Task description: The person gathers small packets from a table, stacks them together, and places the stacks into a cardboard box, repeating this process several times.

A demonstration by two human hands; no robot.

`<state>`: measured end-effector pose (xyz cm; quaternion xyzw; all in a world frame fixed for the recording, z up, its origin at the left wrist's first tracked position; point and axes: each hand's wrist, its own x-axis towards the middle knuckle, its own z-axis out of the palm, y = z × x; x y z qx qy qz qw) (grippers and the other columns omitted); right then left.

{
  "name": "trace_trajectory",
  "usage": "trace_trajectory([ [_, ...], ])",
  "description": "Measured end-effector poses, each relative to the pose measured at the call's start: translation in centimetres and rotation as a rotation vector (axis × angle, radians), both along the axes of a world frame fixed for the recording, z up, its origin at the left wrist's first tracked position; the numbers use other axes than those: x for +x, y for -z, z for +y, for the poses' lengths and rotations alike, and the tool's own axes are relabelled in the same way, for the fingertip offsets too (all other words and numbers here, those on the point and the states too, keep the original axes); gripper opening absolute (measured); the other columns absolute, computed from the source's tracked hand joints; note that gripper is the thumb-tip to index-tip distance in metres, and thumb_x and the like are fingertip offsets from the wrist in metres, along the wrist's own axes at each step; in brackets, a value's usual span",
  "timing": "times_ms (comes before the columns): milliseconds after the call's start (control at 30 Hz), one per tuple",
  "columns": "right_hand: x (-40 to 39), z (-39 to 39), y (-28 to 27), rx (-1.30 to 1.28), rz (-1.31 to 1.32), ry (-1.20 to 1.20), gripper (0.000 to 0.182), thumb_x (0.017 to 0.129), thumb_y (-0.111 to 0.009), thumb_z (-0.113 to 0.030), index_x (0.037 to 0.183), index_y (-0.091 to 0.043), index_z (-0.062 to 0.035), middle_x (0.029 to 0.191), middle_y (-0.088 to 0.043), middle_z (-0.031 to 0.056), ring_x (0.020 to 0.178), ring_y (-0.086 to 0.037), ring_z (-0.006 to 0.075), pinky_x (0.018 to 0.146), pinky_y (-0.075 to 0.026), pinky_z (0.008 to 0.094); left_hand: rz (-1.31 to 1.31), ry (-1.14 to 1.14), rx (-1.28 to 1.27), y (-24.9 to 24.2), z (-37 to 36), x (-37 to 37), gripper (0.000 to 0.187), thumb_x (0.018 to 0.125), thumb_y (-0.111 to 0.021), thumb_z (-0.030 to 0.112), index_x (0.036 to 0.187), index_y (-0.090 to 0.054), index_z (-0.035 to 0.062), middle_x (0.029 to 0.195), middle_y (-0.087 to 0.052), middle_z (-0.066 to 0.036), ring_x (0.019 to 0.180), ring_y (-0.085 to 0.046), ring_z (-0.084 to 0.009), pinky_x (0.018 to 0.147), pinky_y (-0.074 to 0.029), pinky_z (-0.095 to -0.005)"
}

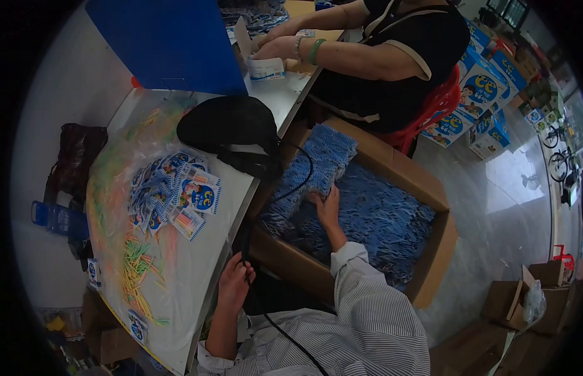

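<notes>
Your right hand point(328, 210) touches the lower end of a bundle of blue packets point(326, 153) at the box's table side; its fingertips are partly hidden, so you cannot tell whether it grips. Your left hand point(236, 279) has curled fingers beside a black cord point(279, 327) at the table point(219, 210) edge; its hold is unclear. A black object point(229, 125) hides part of the table, and the co-worker point(417, 44) is cut off above. You have one open carton point(437, 263) before you, its loose packets point(385, 216) too many to count.
</notes>
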<state>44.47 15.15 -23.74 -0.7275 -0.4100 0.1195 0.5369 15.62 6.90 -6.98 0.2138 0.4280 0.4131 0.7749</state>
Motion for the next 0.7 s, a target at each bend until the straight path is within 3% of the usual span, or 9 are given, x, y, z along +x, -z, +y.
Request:
trace_trajectory([
  [133,-0.9,0.3,0.2,-0.025,0.011,0.053,0.067,0.071,-0.065,-0.022,0.123,-0.030,0.0009,0.118,-0.035,0.0210,0.109,-0.036,0.0363,0.091,-0.031,0.0385,0.002,-0.013,-0.009,-0.1,-0.1,-0.2,0.040,0.082,-0.050,0.003,0.120,-0.039,0.0045,0.096,-0.051,-0.006,0.087,-0.052,-0.0146,0.079,-0.044,-0.0289],
  [300,-0.5,-1.0,-2.5,-0.179,-0.160,0.162,0.082,0.063,-0.071,-0.035,0.121,-0.029,0.0055,0.117,-0.036,0.0247,0.108,-0.034,0.0397,0.092,-0.029,0.0421,0.072,-0.030,-0.040,-0.1,-0.3,-0.6,0.038,0.083,-0.050,0.004,0.119,-0.039,0.0042,0.096,-0.051,-0.006,0.087,-0.052,-0.0146,0.079,-0.044,-0.0287],
  [533,0.1,-2.7,-3.1,-0.214,-0.145,0.106,0.082,0.061,-0.073,-0.033,0.120,-0.031,0.0050,0.115,-0.038,0.0231,0.104,-0.040,0.0390,0.088,-0.035,0.0399,0.032,-0.045,-0.053,0.1,-0.1,-0.7,0.037,0.083,-0.050,0.004,0.118,-0.040,0.0043,0.095,-0.052,-0.006,0.085,-0.053,-0.0147,0.079,-0.044,-0.0286],
  [700,0.0,-1.4,-0.8,-0.285,0.037,-0.032,0.075,0.065,-0.071,-0.027,0.119,-0.031,0.0078,0.111,-0.040,0.0246,0.097,-0.045,0.0402,0.083,-0.039,0.0406,0.069,-0.005,-0.036,0.2,-0.3,-0.7,0.031,0.085,-0.048,0.015,0.115,-0.045,0.0072,0.096,-0.056,-0.006,0.087,-0.055,-0.0155,0.080,-0.045,-0.0299],
])
